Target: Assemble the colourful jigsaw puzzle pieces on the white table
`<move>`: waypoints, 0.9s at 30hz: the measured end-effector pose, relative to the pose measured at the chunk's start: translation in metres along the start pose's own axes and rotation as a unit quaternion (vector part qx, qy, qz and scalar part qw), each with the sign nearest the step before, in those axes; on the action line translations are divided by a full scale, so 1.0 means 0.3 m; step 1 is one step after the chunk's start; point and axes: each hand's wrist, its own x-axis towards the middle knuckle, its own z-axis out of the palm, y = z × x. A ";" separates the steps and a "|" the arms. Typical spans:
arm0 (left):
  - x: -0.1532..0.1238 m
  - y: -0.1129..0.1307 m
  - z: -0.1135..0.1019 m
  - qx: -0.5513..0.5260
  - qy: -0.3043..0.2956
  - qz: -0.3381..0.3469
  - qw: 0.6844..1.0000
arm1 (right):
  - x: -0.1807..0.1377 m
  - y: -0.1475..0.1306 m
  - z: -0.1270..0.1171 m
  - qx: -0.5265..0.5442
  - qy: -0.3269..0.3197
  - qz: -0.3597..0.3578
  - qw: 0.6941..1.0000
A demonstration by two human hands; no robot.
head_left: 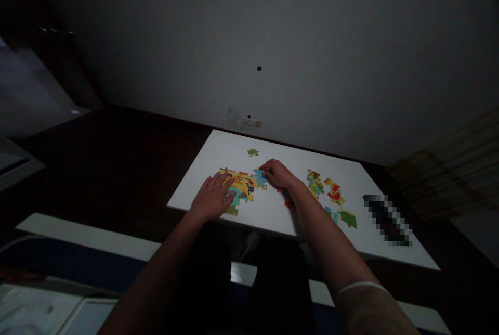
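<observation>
A partly joined jigsaw puzzle [244, 187], yellow and blue, lies on a white table [273, 210]. My left hand [212, 197] rests flat on its left side, fingers stretched out. My right hand [276, 172] has its fingers curled down on a blue piece [260, 178] at the puzzle's right edge; I cannot tell whether it pinches the piece or only presses it. Loose pieces lie to the right: a green and yellow cluster [315, 182], a red and yellow one [334, 193], and a green one [348, 218]. A single green piece [252, 152] sits at the far side.
A dark blurred object [388, 219] lies on the table's right part. A grey wall [273, 38] with a small socket [251, 122] rises behind the table. Dark floor surrounds it. My legs are under the near edge. The room is dim.
</observation>
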 end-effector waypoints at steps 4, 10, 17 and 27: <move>0.001 -0.005 0.006 -0.009 0.008 0.002 1.000 | -0.031 0.006 0.005 0.018 0.068 0.042 0.997; 0.001 -0.010 0.006 -0.002 0.008 0.004 1.000 | -0.086 0.099 -0.056 -0.004 0.192 0.187 0.964; 0.003 -0.012 0.011 -0.008 0.015 0.006 1.000 | -0.107 0.138 -0.045 -0.042 0.129 0.214 0.967; 0.002 -0.005 -0.005 0.001 0.003 0.001 1.000 | -0.086 0.118 0.002 -0.041 0.105 0.229 0.967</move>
